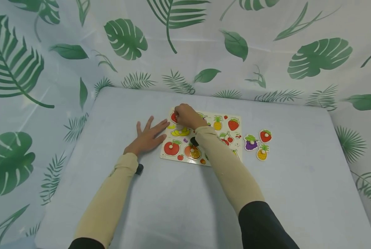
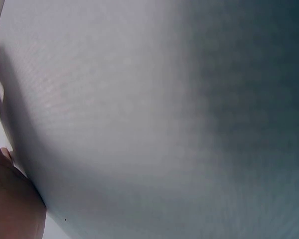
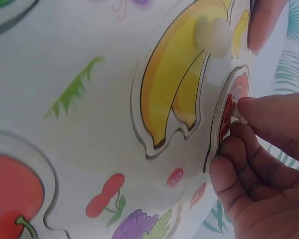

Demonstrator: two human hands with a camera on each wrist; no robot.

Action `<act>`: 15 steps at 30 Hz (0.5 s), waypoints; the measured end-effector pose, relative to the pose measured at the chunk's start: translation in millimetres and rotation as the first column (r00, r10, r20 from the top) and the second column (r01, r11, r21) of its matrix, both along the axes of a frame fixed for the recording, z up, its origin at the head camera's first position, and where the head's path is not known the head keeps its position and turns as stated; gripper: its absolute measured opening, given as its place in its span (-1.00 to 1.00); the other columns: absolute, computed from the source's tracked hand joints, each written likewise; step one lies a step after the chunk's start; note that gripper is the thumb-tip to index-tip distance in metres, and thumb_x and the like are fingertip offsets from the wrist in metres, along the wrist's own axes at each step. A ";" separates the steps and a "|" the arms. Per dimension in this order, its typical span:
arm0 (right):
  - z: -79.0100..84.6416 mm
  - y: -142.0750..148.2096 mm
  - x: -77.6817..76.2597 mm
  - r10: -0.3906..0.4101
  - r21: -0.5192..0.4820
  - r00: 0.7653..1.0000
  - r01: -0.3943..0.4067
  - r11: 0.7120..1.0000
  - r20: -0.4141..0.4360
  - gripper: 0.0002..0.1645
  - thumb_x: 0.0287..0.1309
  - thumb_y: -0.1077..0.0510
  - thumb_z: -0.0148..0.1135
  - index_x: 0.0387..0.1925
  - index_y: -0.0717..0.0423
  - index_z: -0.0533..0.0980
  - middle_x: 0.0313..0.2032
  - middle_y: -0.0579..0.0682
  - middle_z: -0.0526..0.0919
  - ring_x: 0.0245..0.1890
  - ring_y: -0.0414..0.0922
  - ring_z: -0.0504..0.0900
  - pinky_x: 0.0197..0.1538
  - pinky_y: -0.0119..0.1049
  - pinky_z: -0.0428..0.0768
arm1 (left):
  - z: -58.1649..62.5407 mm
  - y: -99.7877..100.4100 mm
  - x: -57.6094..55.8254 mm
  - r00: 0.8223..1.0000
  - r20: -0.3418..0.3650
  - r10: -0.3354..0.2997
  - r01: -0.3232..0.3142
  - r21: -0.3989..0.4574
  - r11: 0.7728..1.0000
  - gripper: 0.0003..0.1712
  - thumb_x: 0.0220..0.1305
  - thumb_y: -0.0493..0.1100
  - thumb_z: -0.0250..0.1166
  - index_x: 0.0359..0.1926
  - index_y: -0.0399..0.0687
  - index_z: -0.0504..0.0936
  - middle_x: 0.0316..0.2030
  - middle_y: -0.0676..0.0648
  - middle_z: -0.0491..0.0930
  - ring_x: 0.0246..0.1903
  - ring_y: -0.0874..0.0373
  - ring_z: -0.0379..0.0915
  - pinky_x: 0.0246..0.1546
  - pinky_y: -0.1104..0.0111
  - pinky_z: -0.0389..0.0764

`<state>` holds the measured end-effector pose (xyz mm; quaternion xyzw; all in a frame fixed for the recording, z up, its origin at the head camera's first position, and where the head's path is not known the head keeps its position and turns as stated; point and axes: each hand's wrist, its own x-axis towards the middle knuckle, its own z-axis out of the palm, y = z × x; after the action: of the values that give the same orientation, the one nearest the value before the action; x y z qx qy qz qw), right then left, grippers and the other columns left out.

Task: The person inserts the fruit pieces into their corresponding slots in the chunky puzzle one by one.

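Fruit puzzle board (image 1: 187,160): lies on the desk (image 1: 170,204). Head view: left hand (image 1: 146,138), fingers spread, touches the board's left edge, presumably for steadying; right hand (image 1: 188,117) covers its far-left area. Loose grape piece (image 1: 251,142), strawberry piece (image 1: 265,136) and pineapple piece (image 1: 262,152) lie right of the board, likely kept clear of the work. Left wrist view: mainly blurred desk surface. Right wrist view: alone reveals the right hand's pinch on the red piece (image 3: 224,124); seating unclear.

Head: forward, down over tabletop (image 1: 297,180); left wrist: close to it; right wrist: near puzzle board (image 3: 104,154), shared with head.

Right fingers (image 3: 224,179) pinch; left fingers (image 1: 158,128) spread, seemingly flat.
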<state>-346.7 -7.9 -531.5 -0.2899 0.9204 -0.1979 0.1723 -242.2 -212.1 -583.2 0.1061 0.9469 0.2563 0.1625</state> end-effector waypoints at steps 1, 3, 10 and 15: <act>-0.5 -0.2 -0.1 -0.003 -0.001 1.000 0.003 1.000 0.005 -0.84 0.44 0.33 0.23 -0.05 0.31 0.65 -0.10 0.16 0.65 -0.10 0.04 0.54 0.09 -0.16 0.60 | 0.4 0.0 0.0 1.000 0.001 -0.001 0.001 0.002 1.000 -0.27 0.66 0.17 0.08 0.72 0.35 0.14 0.70 0.18 -0.01 0.68 -0.08 -0.65 0.44 -0.27 -0.74; -1.5 -0.5 0.0 -0.011 -0.005 1.000 0.011 1.000 0.012 -0.84 0.45 0.32 0.23 -0.05 0.31 0.64 -0.10 0.17 0.65 -0.10 0.04 0.55 0.09 -0.16 0.60 | -0.1 -0.2 -0.3 1.000 0.002 -0.003 0.003 0.004 1.000 -0.27 0.66 0.18 0.07 0.72 0.35 0.13 0.70 0.18 -0.01 0.68 -0.07 -0.65 0.44 -0.27 -0.74; -7.2 -0.8 -1.4 -0.050 -0.023 0.998 0.051 0.998 0.040 -0.86 0.48 0.28 0.25 -0.03 0.26 0.63 -0.10 0.13 0.64 -0.09 0.03 0.55 0.10 -0.16 0.60 | -0.8 -0.9 -1.5 1.000 0.001 -0.003 0.003 0.006 1.000 -0.27 0.65 0.18 0.08 0.72 0.35 0.14 0.70 0.18 -0.01 0.68 -0.08 -0.65 0.44 -0.28 -0.74; -7.9 -2.0 -2.0 -0.046 -0.010 0.998 0.047 0.999 0.052 -0.85 0.47 0.28 0.25 -0.02 0.25 0.63 -0.10 0.12 0.63 -0.09 0.02 0.55 0.09 -0.18 0.61 | 0.0 -1.3 -0.5 1.000 0.002 -0.003 0.003 0.011 1.000 -0.26 0.65 0.18 0.08 0.72 0.34 0.15 0.70 0.16 0.00 0.68 -0.09 -0.63 0.44 -0.28 -0.73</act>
<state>-348.7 -9.9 -539.4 -0.2640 0.9211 -0.2143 0.1896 -242.8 -213.4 -583.3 0.1081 0.9451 0.2615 0.1634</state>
